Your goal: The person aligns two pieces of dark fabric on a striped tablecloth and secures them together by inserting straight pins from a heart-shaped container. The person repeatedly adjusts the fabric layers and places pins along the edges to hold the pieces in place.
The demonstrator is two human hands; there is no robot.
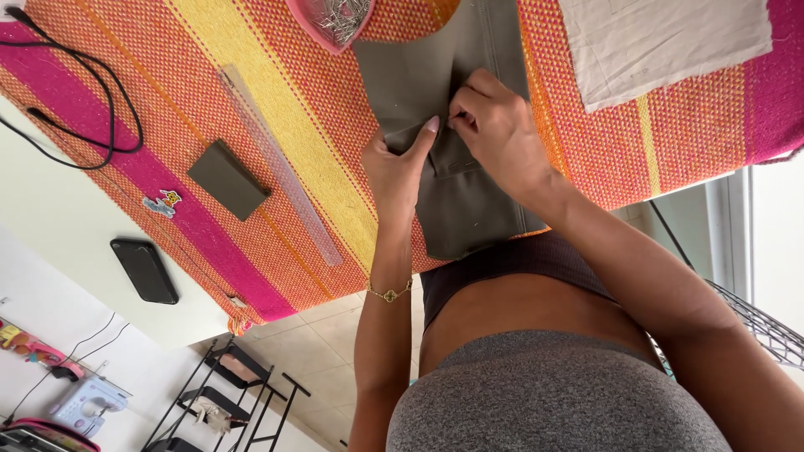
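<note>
The olive-green folded fabric piece [456,180] is spread on the striped orange-pink woven tabletop [276,109]. On it, the left hand [398,163] is pressed flat over a small flap; the right hand [498,125] is pinched on a pin at the fold. Pinning appears only begun: further pins are kept in the pink dish [331,21] just above the fabric.

I'm getting a bright, evenly daylit view. The light pours in from the window [775,226] at the right edge, which is blown out to plain white. Shadows are soft and faint, with only a thin one under the hands. The striped cloth [251,109] is sharp and richly coloured. Straight lines bend near the corners, and nothing looks smeared.
</note>
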